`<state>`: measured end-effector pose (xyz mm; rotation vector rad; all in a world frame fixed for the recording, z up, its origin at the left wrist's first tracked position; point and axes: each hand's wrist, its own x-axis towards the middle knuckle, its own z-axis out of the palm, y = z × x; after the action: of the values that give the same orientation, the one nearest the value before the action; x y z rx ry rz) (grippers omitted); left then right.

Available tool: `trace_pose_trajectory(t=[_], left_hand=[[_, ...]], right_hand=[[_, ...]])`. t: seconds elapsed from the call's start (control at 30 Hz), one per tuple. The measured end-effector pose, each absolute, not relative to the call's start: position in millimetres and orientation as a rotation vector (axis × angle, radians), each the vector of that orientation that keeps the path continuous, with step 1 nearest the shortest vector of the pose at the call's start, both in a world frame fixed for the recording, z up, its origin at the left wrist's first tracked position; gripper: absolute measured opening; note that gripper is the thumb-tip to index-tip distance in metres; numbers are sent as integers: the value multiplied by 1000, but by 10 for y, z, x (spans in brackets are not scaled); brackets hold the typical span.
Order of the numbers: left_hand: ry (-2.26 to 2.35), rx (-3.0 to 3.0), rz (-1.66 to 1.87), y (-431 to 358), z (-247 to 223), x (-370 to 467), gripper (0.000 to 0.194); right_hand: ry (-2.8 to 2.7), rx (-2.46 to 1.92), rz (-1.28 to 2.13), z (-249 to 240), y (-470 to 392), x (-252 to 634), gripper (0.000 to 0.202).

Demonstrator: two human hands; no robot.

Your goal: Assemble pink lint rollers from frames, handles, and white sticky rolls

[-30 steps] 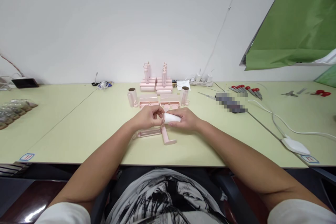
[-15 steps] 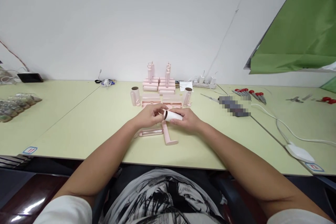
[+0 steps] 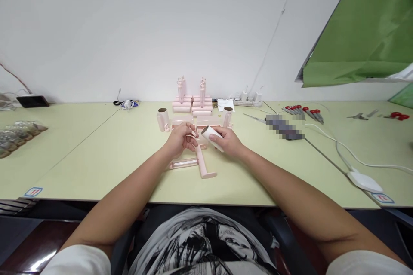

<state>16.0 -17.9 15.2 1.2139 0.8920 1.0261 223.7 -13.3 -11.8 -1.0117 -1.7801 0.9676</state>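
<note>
In the head view, I see the right hand (image 3: 230, 142) wrapped firmly around a white paper roll with a brown cardboard core (image 3: 213, 137), tilted above the table (image 3: 245, 180); the left hand (image 3: 179, 141) is half-curled just beside it, though I can't tell whether its fingertips pinch anything. I judge the work partway: the roll is unwrapped-looking but off the pink plastic L-shaped handle (image 3: 201, 164), which lies bare below.

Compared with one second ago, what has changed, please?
The left hand has come away from the white roll, slightly leftward. The right hand still holds the roll, now slanting more, open end up. The pink L-shaped part stays on the table.
</note>
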Motion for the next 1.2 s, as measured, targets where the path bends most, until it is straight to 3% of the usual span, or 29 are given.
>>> trace_pose_trajectory(t=[0.23, 0.57, 0.97, 1.2], left_hand=[[786, 975, 1033, -132, 171, 114, 21], [894, 2016, 968, -246, 35, 231, 28], [1051, 1953, 1251, -190, 4, 223, 31], [1236, 1700, 1422, -79, 0, 138, 28]], right_hand=[[-1804, -984, 1006, -155, -126, 2241, 49], [-1926, -862, 910, -123, -141, 2244, 42], [-1694, -905, 1173, -118, -179, 2207, 60], [-1603, -922, 1396, -98, -164, 2215, 59]])
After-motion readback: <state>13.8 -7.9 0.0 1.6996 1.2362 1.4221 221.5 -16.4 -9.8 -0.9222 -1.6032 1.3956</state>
